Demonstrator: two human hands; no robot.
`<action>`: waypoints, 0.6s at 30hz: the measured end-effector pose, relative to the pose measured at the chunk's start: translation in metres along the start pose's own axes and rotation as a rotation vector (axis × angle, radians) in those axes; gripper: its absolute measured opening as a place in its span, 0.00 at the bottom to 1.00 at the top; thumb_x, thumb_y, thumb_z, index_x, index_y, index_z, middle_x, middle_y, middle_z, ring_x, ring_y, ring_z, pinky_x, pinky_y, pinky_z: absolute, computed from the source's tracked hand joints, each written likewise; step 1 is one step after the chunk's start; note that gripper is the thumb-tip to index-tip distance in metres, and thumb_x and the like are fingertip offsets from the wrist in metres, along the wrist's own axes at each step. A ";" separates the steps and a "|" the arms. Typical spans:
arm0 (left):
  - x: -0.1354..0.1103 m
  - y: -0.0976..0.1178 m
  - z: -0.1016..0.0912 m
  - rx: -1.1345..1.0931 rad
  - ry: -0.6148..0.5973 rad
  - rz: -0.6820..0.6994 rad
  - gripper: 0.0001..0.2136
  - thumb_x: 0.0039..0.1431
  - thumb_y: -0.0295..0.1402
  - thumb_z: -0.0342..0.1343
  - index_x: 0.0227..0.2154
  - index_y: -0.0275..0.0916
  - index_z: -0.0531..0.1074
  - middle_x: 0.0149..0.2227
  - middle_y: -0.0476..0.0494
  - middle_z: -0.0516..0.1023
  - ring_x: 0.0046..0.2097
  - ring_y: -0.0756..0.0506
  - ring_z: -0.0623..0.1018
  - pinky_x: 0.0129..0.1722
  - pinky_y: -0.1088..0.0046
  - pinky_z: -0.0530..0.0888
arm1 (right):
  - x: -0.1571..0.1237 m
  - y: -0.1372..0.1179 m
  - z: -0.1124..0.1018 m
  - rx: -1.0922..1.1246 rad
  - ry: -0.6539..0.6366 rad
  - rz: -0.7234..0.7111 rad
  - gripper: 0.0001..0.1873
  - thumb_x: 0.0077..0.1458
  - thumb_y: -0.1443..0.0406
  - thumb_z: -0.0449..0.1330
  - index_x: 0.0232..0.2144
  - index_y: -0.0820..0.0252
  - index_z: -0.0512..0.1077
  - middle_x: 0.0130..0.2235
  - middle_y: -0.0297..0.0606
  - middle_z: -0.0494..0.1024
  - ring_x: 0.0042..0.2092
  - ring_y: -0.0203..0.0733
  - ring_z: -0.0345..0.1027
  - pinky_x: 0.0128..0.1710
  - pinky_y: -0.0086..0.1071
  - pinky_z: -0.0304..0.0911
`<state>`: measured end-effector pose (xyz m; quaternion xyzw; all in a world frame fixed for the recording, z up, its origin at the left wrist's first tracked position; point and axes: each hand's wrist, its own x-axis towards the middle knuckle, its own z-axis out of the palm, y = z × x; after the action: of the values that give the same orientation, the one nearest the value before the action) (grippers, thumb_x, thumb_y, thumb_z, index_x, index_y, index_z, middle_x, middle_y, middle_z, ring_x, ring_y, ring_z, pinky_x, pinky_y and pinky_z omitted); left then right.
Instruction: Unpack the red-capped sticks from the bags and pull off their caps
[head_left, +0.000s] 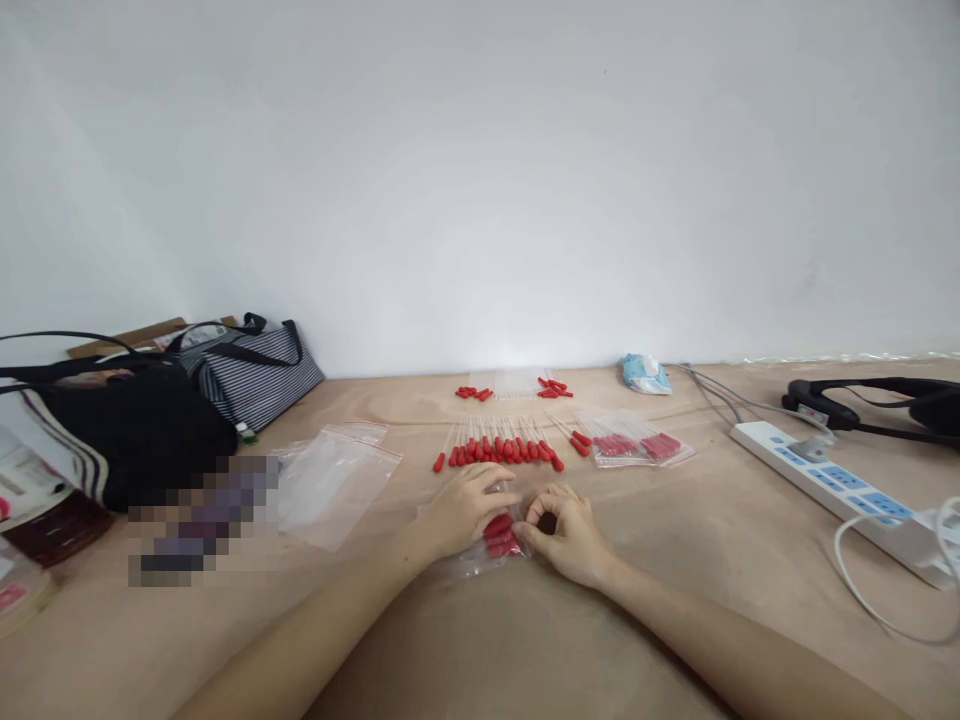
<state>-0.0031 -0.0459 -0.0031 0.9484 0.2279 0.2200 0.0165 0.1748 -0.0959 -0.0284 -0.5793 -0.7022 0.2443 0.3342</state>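
A small clear zip bag (480,562) with red-tipped pieces (499,535) inside lies on the table between my hands. Across its upper left part rests my left hand (466,508), fingers stretched out and a little apart. My right hand (566,532) is curled at the bag's right side, thumb and forefinger pinched together at its edge. Just beyond my hands runs a row of thin pale sticks with red tips (506,450). A few more red-tipped sticks (580,442) lie to the right of that row, beside filled zip bags (637,445).
Flat clear bags (337,480) lie to the left. More red-tipped sticks (555,386) are near the wall, with a blue-white packet (645,373). A power strip (832,480) with cables and a black headset-like device (825,400) stand right. Striped (262,375) and black bags (157,430) stand left.
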 end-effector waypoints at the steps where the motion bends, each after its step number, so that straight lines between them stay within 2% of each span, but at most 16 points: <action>1: 0.005 -0.003 0.002 0.025 0.003 0.076 0.11 0.56 0.24 0.45 0.33 0.40 0.72 0.43 0.44 0.71 0.46 0.45 0.68 0.47 0.65 0.66 | -0.001 0.000 0.000 0.002 0.000 -0.004 0.11 0.45 0.59 0.59 0.19 0.59 0.66 0.30 0.33 0.72 0.38 0.41 0.61 0.41 0.40 0.48; 4: 0.013 -0.009 0.008 0.070 0.029 0.217 0.10 0.58 0.27 0.45 0.27 0.37 0.72 0.35 0.45 0.74 0.39 0.48 0.71 0.41 0.70 0.68 | -0.002 -0.001 0.000 0.007 -0.002 -0.027 0.11 0.46 0.59 0.59 0.19 0.59 0.66 0.30 0.33 0.72 0.38 0.41 0.61 0.41 0.40 0.48; 7: 0.013 -0.010 0.013 0.104 0.079 0.287 0.13 0.59 0.28 0.43 0.25 0.36 0.71 0.30 0.46 0.75 0.33 0.50 0.72 0.34 0.75 0.69 | -0.003 0.001 0.001 0.006 0.003 -0.063 0.11 0.46 0.59 0.59 0.19 0.59 0.66 0.30 0.33 0.72 0.38 0.41 0.61 0.40 0.39 0.49; 12: 0.004 -0.010 0.017 0.151 0.188 0.292 0.15 0.60 0.27 0.40 0.24 0.35 0.70 0.29 0.46 0.75 0.31 0.51 0.73 0.31 0.77 0.69 | -0.003 0.006 -0.002 -0.029 0.041 -0.181 0.08 0.53 0.63 0.52 0.25 0.57 0.67 0.29 0.33 0.71 0.35 0.39 0.62 0.37 0.36 0.51; 15: 0.001 -0.009 0.018 0.132 0.211 0.274 0.15 0.60 0.26 0.40 0.24 0.35 0.70 0.30 0.46 0.76 0.31 0.52 0.73 0.30 0.78 0.69 | -0.003 0.006 -0.008 -0.104 0.015 -0.332 0.06 0.50 0.69 0.53 0.31 0.55 0.68 0.32 0.33 0.71 0.37 0.38 0.61 0.38 0.34 0.50; 18: 0.001 -0.008 0.017 0.119 0.189 0.265 0.15 0.61 0.25 0.39 0.25 0.35 0.70 0.30 0.46 0.75 0.30 0.53 0.73 0.30 0.79 0.68 | -0.002 0.007 -0.011 -0.215 0.003 -0.488 0.07 0.48 0.70 0.55 0.30 0.55 0.69 0.33 0.32 0.71 0.37 0.37 0.59 0.39 0.35 0.48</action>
<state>0.0014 -0.0370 -0.0193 0.9444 0.1141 0.2949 -0.0902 0.1884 -0.0972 -0.0269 -0.4253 -0.8425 0.0794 0.3209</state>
